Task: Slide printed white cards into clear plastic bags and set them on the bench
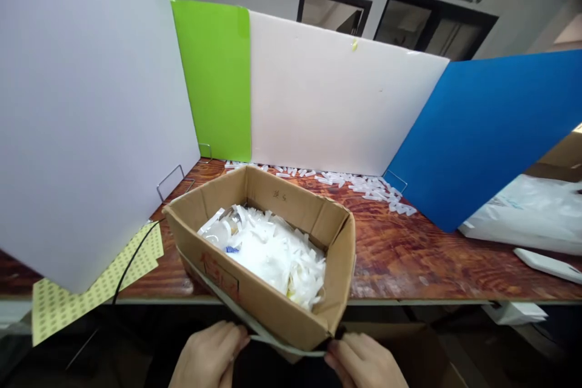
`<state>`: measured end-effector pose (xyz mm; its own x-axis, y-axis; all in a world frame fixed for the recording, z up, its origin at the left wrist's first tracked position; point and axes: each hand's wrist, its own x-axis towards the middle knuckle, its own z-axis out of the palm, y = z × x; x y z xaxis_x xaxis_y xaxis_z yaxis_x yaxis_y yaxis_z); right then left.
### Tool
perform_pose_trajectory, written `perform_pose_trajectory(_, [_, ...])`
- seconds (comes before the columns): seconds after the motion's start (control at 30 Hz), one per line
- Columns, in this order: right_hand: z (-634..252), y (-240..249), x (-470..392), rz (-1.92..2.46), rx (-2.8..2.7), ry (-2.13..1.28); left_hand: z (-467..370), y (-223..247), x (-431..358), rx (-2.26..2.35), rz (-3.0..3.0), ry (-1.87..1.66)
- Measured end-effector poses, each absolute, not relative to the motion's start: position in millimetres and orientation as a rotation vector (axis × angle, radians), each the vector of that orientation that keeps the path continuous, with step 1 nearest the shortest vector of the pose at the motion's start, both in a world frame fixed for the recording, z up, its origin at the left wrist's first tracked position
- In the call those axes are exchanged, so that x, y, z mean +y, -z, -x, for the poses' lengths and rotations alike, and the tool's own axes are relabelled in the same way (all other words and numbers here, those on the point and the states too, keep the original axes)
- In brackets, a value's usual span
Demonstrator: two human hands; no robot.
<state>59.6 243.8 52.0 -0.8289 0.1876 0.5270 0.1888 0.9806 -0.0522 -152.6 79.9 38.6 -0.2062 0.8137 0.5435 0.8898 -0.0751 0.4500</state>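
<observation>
A brown cardboard box sits tilted at the table's front edge, its near corner jutting over it. White scraps and clear plastic pieces lie inside. A pale strap runs along the box's near side and below its front corner. My left hand is closed on the strap left of that corner. At the right of the same corner my right hand is closed on the strap's other part, its fingertips close to the cardboard.
Small white tubes lie scattered behind the box. White, green and blue panels stand around the table. Yellow dotted sheets and a black cable are at left, a white plastic bag and white flat piece at right.
</observation>
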Motion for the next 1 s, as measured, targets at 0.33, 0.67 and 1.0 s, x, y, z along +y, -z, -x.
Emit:
perform_pose_trajectory(0.33, [-46, -56, 246, 0.033, -2.440, -0.304, 153, -40, 73, -2.255, 1.789, 0.838])
perform_pose_trajectory(0.67, [-21, -41, 245, -0.056, -2.362, -0.367, 144, -56, 55, -2.245, 1.619, 0.540])
perform_pose_trajectory(1.0, [-11, -31, 249, -0.038, -2.318, -0.253, 119, -62, 69, -2.424, 1.644, 0.044])
